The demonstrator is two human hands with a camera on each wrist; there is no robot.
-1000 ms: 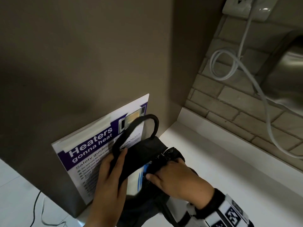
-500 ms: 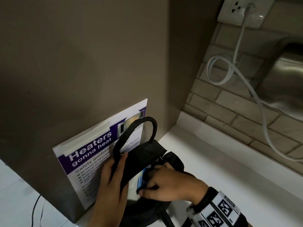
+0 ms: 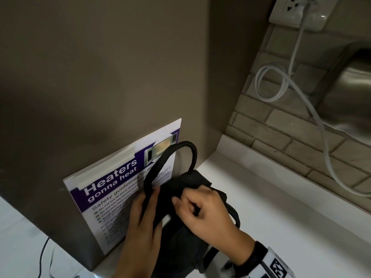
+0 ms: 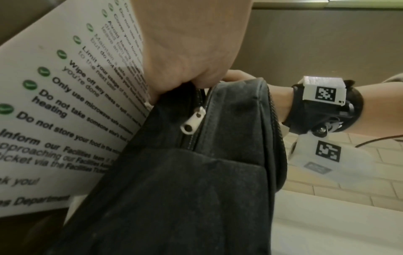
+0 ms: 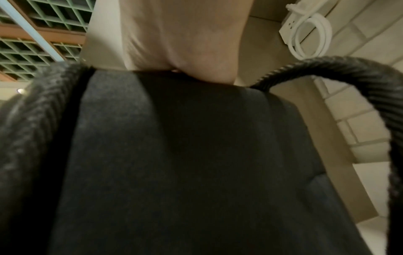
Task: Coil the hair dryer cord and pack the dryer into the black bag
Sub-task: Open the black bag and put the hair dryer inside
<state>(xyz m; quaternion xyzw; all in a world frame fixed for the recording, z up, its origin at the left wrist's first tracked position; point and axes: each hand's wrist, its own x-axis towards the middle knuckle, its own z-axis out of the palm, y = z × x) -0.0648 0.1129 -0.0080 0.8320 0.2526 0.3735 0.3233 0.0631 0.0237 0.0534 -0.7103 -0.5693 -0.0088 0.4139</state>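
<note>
1. Half a second ago the right hand (image 3: 202, 213) reached inside the black bag (image 3: 180, 243); now it is out, its grip pinching the bag's top edge — the dryer, unseen, is probably packed inside.
2. The left hand (image 3: 140, 223) grips the ribbed webbing handle (image 3: 160, 167) and the bag's left edge.
3. The bag is soft matte fabric with a pale zipper pull (image 4: 193, 122), standing on the smooth white desk (image 3: 281, 207) against a glossy poster (image 3: 112, 189).

Bare hands, strapped wrist rig.
Right wrist carries a black band (image 4: 322, 110) with white blocks bearing black square-code markers (image 4: 326, 94), a silver screw beneath at six o'clock.
</note>
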